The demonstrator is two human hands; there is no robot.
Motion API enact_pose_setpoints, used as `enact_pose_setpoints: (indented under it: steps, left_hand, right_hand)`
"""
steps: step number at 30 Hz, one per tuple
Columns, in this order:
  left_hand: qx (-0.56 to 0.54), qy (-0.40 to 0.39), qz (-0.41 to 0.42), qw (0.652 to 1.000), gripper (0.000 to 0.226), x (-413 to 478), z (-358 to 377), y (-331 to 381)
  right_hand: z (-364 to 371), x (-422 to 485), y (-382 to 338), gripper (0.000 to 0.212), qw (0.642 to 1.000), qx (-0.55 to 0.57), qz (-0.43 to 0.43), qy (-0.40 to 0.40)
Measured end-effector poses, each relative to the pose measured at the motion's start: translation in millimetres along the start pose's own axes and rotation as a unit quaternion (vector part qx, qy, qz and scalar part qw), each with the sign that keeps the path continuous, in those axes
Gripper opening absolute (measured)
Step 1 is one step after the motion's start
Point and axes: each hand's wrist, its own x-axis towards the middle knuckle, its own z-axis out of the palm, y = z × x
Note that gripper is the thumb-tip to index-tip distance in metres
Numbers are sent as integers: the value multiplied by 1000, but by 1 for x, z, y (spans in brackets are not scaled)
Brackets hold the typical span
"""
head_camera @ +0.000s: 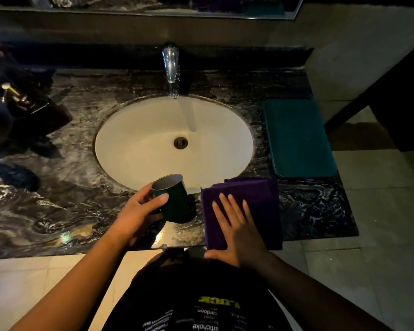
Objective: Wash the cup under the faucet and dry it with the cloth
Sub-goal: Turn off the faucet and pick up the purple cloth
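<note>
Left hand (139, 209) wrapped around dark green cup (173, 199), upright on marble counter (69, 199) at sink's (134, 139) near rim. Right hand (237, 225) flat, fingers spread, on folded purple cloth (256, 197) just right of cup. Faucet (171, 65) running.

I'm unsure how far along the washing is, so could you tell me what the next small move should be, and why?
Probably carry the cup forward into the stream under the faucet. The left hand grips it at the sink's near rim, short of the running water, while the right hand lies flat on the folded purple cloth, so drying looks premature.
</note>
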Motion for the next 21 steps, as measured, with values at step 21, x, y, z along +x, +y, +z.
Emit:
enact_pose_setpoints:
  steps: [21]
  left_hand:
    - [-20, 29, 9, 999, 58, -26, 15, -10]
  right_hand:
    - [12, 3, 6, 113, 992, -123, -16, -31]
